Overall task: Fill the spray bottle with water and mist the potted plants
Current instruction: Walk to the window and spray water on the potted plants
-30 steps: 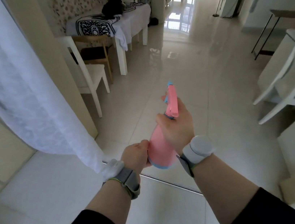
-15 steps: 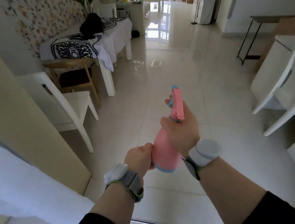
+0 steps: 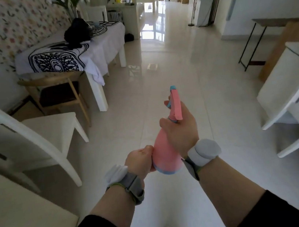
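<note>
Centrally, held over the pale tiled floor [image 3: 188, 81]: one pink spray bottle [image 3: 165, 154], blue nozzle tip, tilted away from the camera. Right hand [image 3: 182, 130] curls round its neck, one finger at the trigger. Left hand [image 3: 141, 161] grips the lower body at the base. Left side: white chair [image 3: 39, 140], wooden chair [image 3: 58, 87], table with patterned cloth [image 3: 71, 55], black bag [image 3: 77, 33]. Right side: white shelving [image 3: 296, 96].

A white chair [image 3: 39, 140] stands at left beside a wooden chair [image 3: 59, 91]. A black bag [image 3: 78, 34] lies on the table [image 3: 97, 49] (patterned cloth [image 3: 55, 61] at its near end).
</note>
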Demonstrator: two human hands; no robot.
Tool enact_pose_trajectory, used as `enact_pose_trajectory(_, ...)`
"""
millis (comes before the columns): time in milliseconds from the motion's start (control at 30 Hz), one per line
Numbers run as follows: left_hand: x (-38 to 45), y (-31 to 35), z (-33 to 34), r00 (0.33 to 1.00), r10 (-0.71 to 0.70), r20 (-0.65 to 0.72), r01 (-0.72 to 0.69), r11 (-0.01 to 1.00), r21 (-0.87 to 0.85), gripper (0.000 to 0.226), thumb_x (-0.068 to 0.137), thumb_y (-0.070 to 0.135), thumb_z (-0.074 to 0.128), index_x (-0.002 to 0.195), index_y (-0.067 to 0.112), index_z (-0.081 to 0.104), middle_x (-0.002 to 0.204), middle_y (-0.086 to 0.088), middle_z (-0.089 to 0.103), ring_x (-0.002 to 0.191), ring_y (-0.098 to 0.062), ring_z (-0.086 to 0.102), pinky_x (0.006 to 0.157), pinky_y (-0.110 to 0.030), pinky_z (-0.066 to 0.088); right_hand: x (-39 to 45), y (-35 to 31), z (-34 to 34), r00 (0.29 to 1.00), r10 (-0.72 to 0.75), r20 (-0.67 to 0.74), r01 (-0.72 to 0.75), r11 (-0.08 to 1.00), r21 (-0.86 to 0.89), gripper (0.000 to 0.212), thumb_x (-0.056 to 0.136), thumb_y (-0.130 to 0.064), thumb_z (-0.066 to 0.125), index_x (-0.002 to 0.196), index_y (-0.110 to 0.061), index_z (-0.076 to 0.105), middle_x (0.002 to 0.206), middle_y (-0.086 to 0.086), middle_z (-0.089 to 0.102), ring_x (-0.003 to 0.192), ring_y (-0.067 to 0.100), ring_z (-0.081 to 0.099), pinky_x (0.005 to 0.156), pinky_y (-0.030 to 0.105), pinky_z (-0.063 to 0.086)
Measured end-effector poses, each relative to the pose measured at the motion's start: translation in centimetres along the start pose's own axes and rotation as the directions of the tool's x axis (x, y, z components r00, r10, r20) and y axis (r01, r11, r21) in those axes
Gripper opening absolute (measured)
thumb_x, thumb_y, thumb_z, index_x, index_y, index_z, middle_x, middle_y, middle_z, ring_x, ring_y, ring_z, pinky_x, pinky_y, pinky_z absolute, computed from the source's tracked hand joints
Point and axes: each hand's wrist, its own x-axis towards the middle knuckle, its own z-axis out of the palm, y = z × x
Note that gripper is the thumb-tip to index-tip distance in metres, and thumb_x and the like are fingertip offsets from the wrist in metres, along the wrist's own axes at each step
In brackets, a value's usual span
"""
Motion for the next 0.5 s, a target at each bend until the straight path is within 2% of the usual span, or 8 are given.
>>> enact_pose_trajectory(67, 2.2, 2.1, 0.8, 1.000, -0.020, 0.001, 0.020, 1.000, -0.011, 0.030, 0.090, 0.019, 0.051, 0.067, 0.006, 0.066, 0.095, -0.028, 0.071, 0.084, -0.038, 0.071, 0.083, -0.051, 0.057, 2.9, 0.0, 0.7, 1.000, -0.011, 0.023, 0.011, 1.000, -0.006, 0.058, 0.076, -0.007, 0.062, 0.131, -0.022, 0.049, 0.124, -0.009, 0.058, 0.104, 0.002, 0.050, 0.089, 0.020, 0.037)
enact_pose_trajectory(200, 7.9, 6.6, 2.7, 0.999, -0.035, -0.001, 0.035, 0.996, -0.082, 0.024, 0.093, 0.016, 0.052, 0.080, 0.001, 0.065, 0.101, -0.026, 0.069, 0.090, -0.039, 0.068, 0.071, -0.040, 0.059, 10.8, 0.7, 2.2, 0.998, -0.042, 0.048, 0.043, 0.999, -0.016, 0.057, 0.076, -0.006, 0.063, 0.130, -0.019, 0.051, 0.124, -0.006, 0.058, 0.101, 0.002, 0.050, 0.085, 0.016, 0.036)
enact_pose_trajectory(333, 13.1, 10.0, 3.4, 0.999, -0.054, 0.006, 0.054, 0.991, -0.124, 0.026, 0.094, 0.013, 0.050, 0.099, -0.008, 0.064, 0.110, -0.031, 0.066, 0.100, -0.043, 0.065, 0.077, -0.042, 0.057, 17.1, 1.9, 4.7, 0.997, -0.032, 0.067, 0.035, 0.998, -0.044, 0.056, 0.076, -0.007, 0.063, 0.129, -0.019, 0.051, 0.124, -0.007, 0.058, 0.102, 0.002, 0.050, 0.089, 0.021, 0.037)
enact_pose_trajectory(500, 22.4, 15.2, 2.8, 0.999, -0.045, -0.001, 0.045, 0.993, -0.105, 0.031, 0.094, 0.012, 0.049, 0.103, -0.012, 0.065, 0.111, -0.031, 0.066, 0.099, -0.042, 0.066, 0.086, -0.046, 0.055, 26.2, 3.5, 10.2, 0.997, -0.042, 0.059, 0.045, 0.997, -0.056, 0.056, 0.076, -0.008, 0.062, 0.130, -0.019, 0.051, 0.125, -0.006, 0.058, 0.105, 0.003, 0.049, 0.088, 0.021, 0.037)
